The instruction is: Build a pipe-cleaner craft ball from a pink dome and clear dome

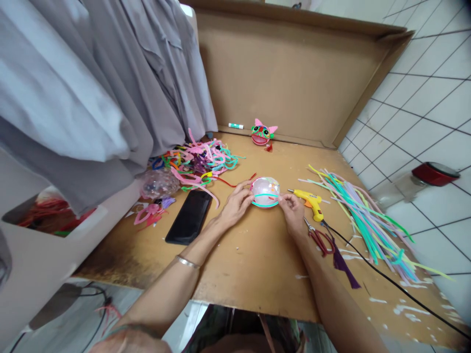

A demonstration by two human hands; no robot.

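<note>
A clear, rounded plastic shell (263, 186) sits on the table between my hands, with pink and other colours at its edges. Across its near side runs a teal pipe cleaner (265, 196). My left hand (237, 203) has its fingers closed at the left end of this strip, against the shell. At the right end, my right hand (292, 208) pinches the strip between thumb and finger. Just right of that hand lie a yellow glue gun (311, 202) and red-handled scissors (321, 240). A black phone (189, 216) rests left of my left hand.
Long pastel pipe cleaners (360, 215) are bunched at the right. A tangled heap of coloured pieces (206, 159) lies back left. A finished-looking animal head (261, 133) and a glue stick (236, 126) stand by the cardboard wall (287, 78). The glue gun's cord (386, 269) crosses the right side.
</note>
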